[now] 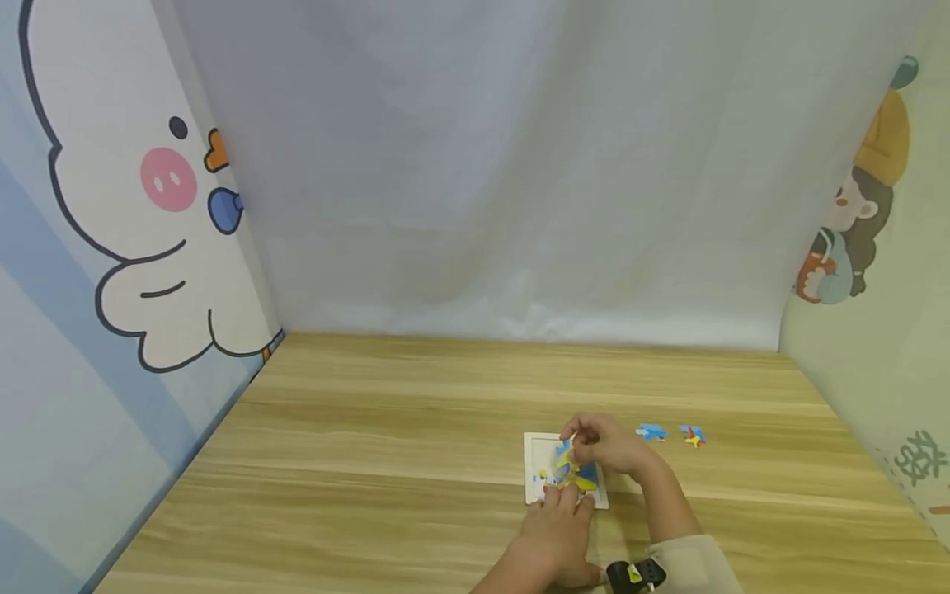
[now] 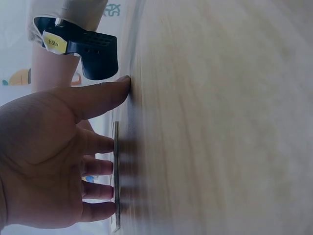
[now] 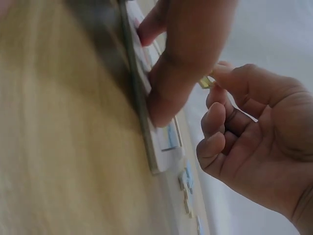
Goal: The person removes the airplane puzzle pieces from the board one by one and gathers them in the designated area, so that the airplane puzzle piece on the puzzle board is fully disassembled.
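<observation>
A square puzzle board (image 1: 530,466) with a pale frame lies on the wooden table, partly filled with blue and yellow pieces. My left hand (image 1: 558,528) rests its fingertips on the board's near edge, fingers extended, as the left wrist view also shows. Above the board, my right hand (image 1: 612,445) pinches a puzzle piece (image 3: 205,82) between thumb and index finger. In the right wrist view only a small yellowish part of that piece shows; the other fingers are loosely curled. The fingers hide part of the board.
Two loose puzzle pieces, one blue and white (image 1: 651,432) and one with red and yellow (image 1: 693,436), lie right of the board. A grey-white curtain (image 1: 505,181) hangs behind the table (image 1: 356,462). Printed walls stand at both sides.
</observation>
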Tool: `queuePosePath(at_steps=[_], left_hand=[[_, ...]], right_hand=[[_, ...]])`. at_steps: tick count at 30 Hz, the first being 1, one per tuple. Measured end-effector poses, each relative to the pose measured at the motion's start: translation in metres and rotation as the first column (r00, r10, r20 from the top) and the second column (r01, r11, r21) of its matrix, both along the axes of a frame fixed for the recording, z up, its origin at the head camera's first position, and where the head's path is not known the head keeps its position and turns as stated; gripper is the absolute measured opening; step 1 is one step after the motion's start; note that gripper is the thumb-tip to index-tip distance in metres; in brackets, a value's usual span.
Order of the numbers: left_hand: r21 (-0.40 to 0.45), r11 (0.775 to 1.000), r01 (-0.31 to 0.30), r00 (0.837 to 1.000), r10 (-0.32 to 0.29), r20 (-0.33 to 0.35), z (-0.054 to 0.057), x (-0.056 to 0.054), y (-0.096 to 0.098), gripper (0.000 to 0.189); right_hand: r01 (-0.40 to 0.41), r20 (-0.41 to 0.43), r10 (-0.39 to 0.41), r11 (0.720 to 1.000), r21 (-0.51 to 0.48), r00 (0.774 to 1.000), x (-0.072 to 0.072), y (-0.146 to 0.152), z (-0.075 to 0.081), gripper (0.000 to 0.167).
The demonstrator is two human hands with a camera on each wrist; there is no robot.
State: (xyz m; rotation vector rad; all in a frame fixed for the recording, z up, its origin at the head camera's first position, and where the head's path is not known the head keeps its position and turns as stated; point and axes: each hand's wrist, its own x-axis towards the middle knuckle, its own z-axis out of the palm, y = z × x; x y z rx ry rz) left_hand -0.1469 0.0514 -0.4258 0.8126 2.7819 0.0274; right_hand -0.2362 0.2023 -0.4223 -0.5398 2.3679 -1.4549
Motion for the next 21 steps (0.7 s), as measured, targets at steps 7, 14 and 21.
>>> queuePosePath(at_steps=[7, 14, 21], left_hand=[[0.013, 1.000, 0.009, 0.999, -0.010, 0.030, -0.003, 0.000, -0.005, 0.087], [0.075, 0.997, 0.018, 0.999, -0.021, 0.048, -0.005, 0.003, -0.005, 0.085], [0.106, 0.994, 0.009, 0.999, -0.013, 0.036, -0.003, 0.003, -0.004, 0.085]], right_hand=[[0.022, 0.002, -0.022, 0.999, -0.036, 1.000, 0.001, 0.001, -0.004, 0.019], [0.100, -0.022, -0.100, 0.995, 0.009, 0.995, 0.011, 0.006, -0.002, 0.024], [0.138, -0.048, -0.137, 0.990, 0.006, 0.989, 0.016, 0.016, 0.001, 0.024]])
